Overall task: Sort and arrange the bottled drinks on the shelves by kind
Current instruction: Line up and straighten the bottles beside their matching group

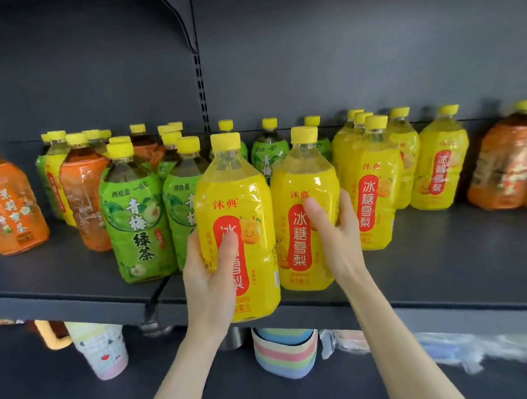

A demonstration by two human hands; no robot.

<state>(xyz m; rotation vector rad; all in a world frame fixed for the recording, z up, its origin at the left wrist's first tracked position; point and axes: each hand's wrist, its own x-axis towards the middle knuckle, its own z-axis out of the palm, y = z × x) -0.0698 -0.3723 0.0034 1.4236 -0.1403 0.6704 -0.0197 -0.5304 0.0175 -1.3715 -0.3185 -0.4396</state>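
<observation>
Two yellow-labelled pear drink bottles are in the hands right now, one each. The left hand (209,273) has its fingers and thumb wrapped round the lower half of the nearer pear bottle (232,196), thumb across the red label. That bottle hangs out past the front lip of the shelf (54,296), so its base is in front of the edge rather than on it. The right hand (337,230) grips the second pear bottle (302,179) from its right side, thumb up on the label. That one is upright, right beside the first and pretty much touching it. Its base sits near the shelf's front edge, but honestly I can't tell whether it's standing there or lifted a hair.

Rest of the shelf is a mix. Just behind and left of the held pair are two green plum tea bottles (137,219) side by side, with more green ones behind. Further left stand orange jasmine tea bottles (3,210), with a yellow-labelled one tucked in at the back. Right of the hands there's a cluster of pear bottles (374,181) grouped together, and at the far right a bunch of orange bottles (519,169). Every cap is yellow.

On the lower shelf (29,370): a pastel patterned cup (100,349), a striped pastel holder (285,353) and some clear plastic wrapping (466,350).
</observation>
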